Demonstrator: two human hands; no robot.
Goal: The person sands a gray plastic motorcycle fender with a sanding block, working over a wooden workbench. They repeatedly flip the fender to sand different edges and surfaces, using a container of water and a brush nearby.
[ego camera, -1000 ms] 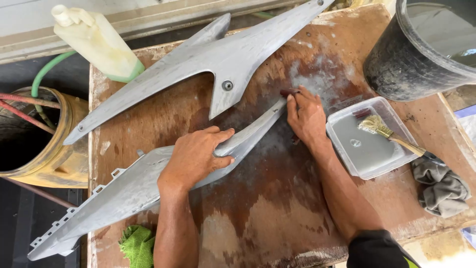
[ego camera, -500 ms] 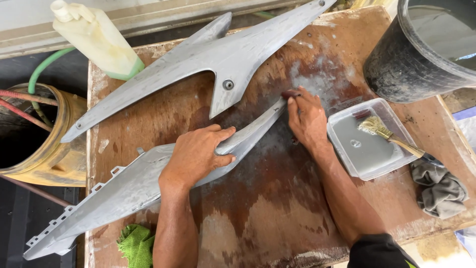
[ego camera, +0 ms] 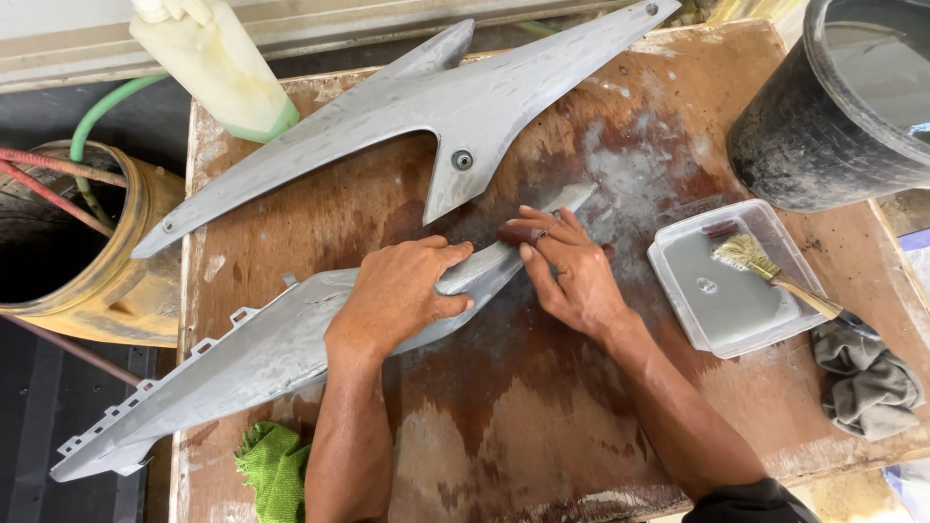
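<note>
The left hand (ego camera: 399, 295) is laid palm down on the near grey panel (ego camera: 262, 363), its grip wrapped loosely over the panel's upper edge, with the fingers curled across the narrow end and the thumb below. The panel is pressed flat against the bench (ego camera: 542, 436) and runs from the lower left, where its notched end overhangs the bench edge, up to a tapered tip near the middle. The right hand (ego camera: 572, 271) is set on that tip, fingers nearly flat and close together, and a small dark reddish-brown piece (ego camera: 518, 233) is pinned under the fingertips against the panel; how much of it is enclosed cannot be told.

A second grey panel (ego camera: 426, 107), forked and with a round hole, is laid across the far part of the bench. The bench top is worn brown board, smeared with pale grey residue. A shallow clear tray (ego camera: 678, 291) of grey liquid with a brush (ego camera: 765, 271) resting in it is seen at the right, beside a grey rag (ego camera: 867, 378) and a black bucket (ego camera: 823, 126). A green cloth (ego camera: 271, 460) lies at the near edge, a pale plastic bottle (ego camera: 218, 63) at the far left corner, and a yellow drum (ego camera: 116, 281) with hoses stands beside the bench.
</note>
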